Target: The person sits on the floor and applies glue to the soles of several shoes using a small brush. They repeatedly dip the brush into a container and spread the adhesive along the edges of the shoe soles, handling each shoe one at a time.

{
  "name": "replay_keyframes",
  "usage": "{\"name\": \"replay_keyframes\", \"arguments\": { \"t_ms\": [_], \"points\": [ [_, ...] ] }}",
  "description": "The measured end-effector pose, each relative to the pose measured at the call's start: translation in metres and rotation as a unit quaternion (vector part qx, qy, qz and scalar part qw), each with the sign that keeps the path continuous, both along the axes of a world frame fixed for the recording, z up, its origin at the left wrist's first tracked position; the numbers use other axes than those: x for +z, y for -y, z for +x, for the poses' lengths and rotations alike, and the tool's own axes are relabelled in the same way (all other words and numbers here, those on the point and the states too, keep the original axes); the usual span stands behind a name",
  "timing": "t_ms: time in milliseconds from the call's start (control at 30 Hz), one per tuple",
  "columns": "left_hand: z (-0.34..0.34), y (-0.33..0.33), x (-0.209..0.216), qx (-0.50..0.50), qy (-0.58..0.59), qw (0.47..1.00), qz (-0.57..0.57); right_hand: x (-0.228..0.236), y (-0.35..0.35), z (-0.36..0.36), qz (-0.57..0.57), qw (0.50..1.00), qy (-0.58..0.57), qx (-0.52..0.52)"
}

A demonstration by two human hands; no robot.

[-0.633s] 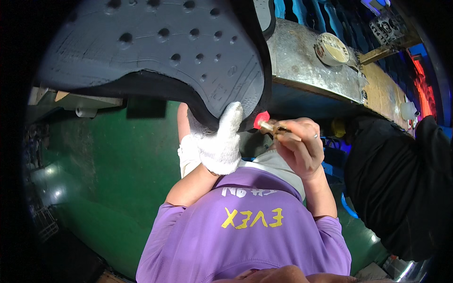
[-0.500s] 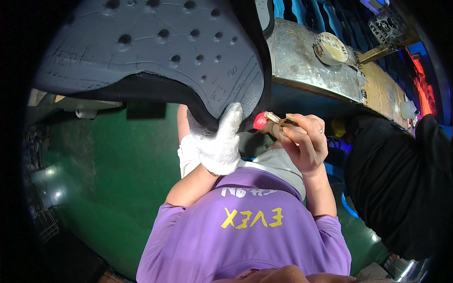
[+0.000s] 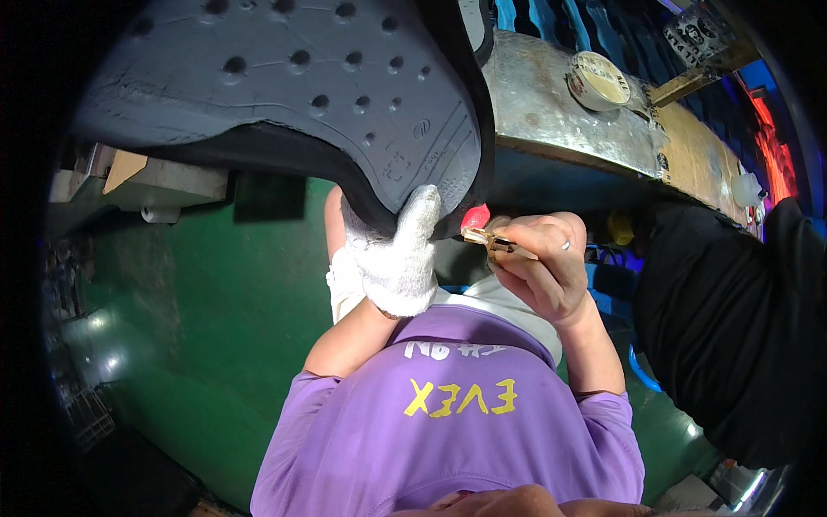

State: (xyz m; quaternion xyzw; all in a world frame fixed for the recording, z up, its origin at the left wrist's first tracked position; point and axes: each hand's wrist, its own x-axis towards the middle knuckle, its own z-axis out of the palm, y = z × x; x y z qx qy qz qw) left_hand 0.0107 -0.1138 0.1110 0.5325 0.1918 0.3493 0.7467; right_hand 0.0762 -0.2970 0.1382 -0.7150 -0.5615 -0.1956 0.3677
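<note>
My left hand (image 3: 396, 258), in a white knit glove, grips the lower edge of a large grey shoe sole (image 3: 284, 77) with round holes and a black rim, held up close to the camera. My bare right hand (image 3: 538, 267) pinches a small brush (image 3: 487, 237) with a metal ferrule. The brush's red tip (image 3: 475, 217) touches the sole's black rim just right of the gloved thumb. Both forearms rise from my purple shirt (image 3: 448, 431) at the bottom.
A worn metal workbench (image 3: 551, 121) runs behind the sole, with a roll of tape (image 3: 600, 79) on it. A person in black clothing (image 3: 732, 327) stands at the right. Green floor (image 3: 215, 327) lies to the left, with a white bottle (image 3: 745, 189) at the far right.
My right hand has shifted slightly left and tilted the brush more steeply. Its red tip stays at the sole's rim. The gloved hand and the sole have hardly moved.
</note>
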Motion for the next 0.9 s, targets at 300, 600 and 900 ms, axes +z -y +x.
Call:
{"name": "replay_keyframes", "arguments": {
  "t_ms": [300,600,900],
  "points": [
    [-0.008,0.01,0.01,-0.057,-0.043,0.997,-0.039,-0.003,0.022,-0.007,0.0,1.0,-0.015,0.005],
    [0.012,0.028,0.031,-0.136,0.039,0.981,-0.134,-0.089,0.058,-0.028,0.248,0.878,-0.371,-0.172],
    [0.054,0.114,0.041,-0.439,-0.108,0.881,-0.142,-0.217,0.082,0.0,0.159,0.777,-0.489,-0.362]
  ]
}}
